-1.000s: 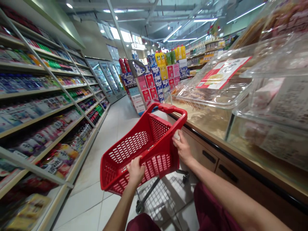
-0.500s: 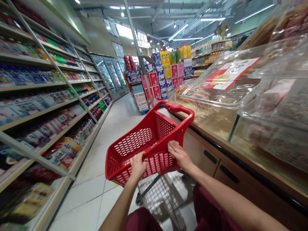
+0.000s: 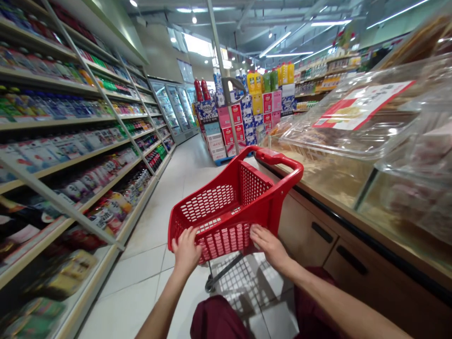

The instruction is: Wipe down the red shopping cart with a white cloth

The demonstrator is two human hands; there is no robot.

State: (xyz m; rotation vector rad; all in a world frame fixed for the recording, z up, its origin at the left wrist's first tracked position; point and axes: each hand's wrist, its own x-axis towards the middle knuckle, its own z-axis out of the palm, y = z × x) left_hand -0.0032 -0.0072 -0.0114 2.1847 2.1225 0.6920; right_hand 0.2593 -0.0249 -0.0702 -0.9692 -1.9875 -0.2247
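Note:
A red plastic shopping cart [image 3: 261, 207] with perforated basket walls stands in front of my knees, side on to me. My left hand [image 3: 187, 252] rests at the basket's near-left rim, fingers apart and lying over the edge. Lower on the near wall, toward the handle end, is my right hand [image 3: 270, 245]. Its bent fingers press a small whitish wad [image 3: 253, 233] against the red plastic; most of that wad is hidden under them. The inside of the basket shows only its slotted floor and walls.
Drink shelves [image 3: 88, 122] line the left side. At the right stands a wooden counter [image 3: 307, 226] with clear plastic food packs [image 3: 353, 122]. Stacked drink cartons [image 3: 233, 125] and a grey pole [image 3: 231, 113] are ahead. Pale floor tiles [image 3: 141, 278] run between.
My left hand has slid left along the rim toward the basket's corner. My right hand has moved a little lower on the side wall. The view has shifted, so the cart appears further right.

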